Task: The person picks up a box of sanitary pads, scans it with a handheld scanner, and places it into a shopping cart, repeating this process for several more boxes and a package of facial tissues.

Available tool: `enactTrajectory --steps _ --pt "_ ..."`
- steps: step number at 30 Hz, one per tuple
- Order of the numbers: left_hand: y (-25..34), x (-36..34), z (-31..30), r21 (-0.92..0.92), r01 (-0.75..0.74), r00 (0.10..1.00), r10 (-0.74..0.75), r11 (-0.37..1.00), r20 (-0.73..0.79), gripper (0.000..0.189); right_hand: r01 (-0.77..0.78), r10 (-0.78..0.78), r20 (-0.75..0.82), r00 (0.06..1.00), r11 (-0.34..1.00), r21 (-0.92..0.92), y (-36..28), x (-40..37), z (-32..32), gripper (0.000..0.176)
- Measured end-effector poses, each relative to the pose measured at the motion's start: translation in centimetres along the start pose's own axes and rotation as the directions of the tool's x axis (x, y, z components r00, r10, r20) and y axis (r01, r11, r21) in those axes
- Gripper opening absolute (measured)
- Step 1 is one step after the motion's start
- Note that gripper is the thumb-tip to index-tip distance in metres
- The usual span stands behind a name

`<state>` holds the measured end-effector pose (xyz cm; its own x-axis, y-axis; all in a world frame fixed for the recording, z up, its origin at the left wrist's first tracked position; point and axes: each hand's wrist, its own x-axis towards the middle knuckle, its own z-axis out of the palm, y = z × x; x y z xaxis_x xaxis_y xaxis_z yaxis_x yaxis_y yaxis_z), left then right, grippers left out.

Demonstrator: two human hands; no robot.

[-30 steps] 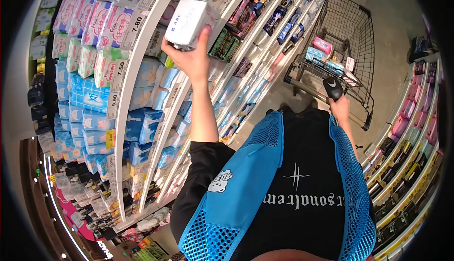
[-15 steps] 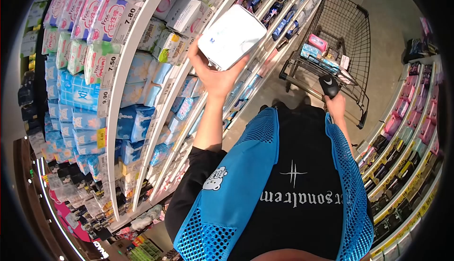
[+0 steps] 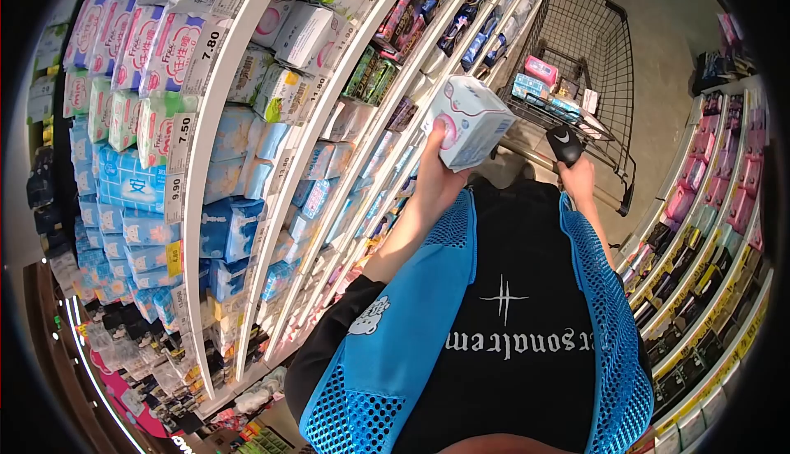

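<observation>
My left hand (image 3: 443,166) is closed around a boxy white pack of sanitary pads (image 3: 473,121) with pink curved lines and a pink oval. The pack is tilted, between the shelves and the shopping cart (image 3: 619,43). My right hand (image 3: 578,178) is closed on a black rounded thing with a white tick mark (image 3: 566,146), at the near end of the cart by its handle bar. Its fingers are partly hidden. In the cart lie a pink pack (image 3: 540,69), a light blue pack (image 3: 531,87) and other small packs.
White shelves (image 3: 216,117) with price strips hold stacked packs on my left, among them blue ones (image 3: 132,178) and pink-purple ones (image 3: 140,47). More shelves (image 3: 699,207) with pink and dark goods curve along the right. Grey floor (image 3: 666,34) shows beyond the cart.
My left hand has brought the pack down and right, away from the shelf towards the cart, and turned it so its pink-printed side shows. My right hand stays on the black rounded thing.
</observation>
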<state>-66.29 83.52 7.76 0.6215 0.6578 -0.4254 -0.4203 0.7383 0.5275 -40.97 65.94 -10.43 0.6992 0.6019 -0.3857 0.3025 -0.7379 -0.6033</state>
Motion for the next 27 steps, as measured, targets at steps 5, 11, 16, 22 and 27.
enactTrajectory --steps 5,11,16,22,27 --pt "-0.3 -0.3 -0.2 0.000 0.042 0.998 -0.042 0.999 -0.038 0.059 0.026 -0.025 -0.039 0.999 1.000 0.015 0.0 -0.3 0.1 0.038" --pt "-0.6 -0.7 -0.2 0.030 0.041 0.999 -0.040 0.999 -0.032 0.059 0.026 -0.026 -0.056 0.998 1.000 0.004 0.2 -0.5 0.2 0.038" --pt "-0.9 -0.9 -0.5 0.019 0.065 0.998 -0.064 0.998 -0.028 0.058 -0.001 0.002 -0.034 0.999 1.000 0.027 0.1 -0.6 0.2 0.036" --pt "-1.2 -1.0 -1.2 0.028 0.072 0.997 -0.071 0.997 -0.033 0.061 0.025 -0.023 -0.035 0.999 0.999 0.043 0.0 -0.7 0.0 0.032" --pt "-1.2 -1.1 -1.2 0.044 0.075 0.997 -0.075 0.996 -0.015 0.061 0.027 -0.025 -0.024 0.999 0.996 0.086 -0.4 -0.8 -0.2 0.031"
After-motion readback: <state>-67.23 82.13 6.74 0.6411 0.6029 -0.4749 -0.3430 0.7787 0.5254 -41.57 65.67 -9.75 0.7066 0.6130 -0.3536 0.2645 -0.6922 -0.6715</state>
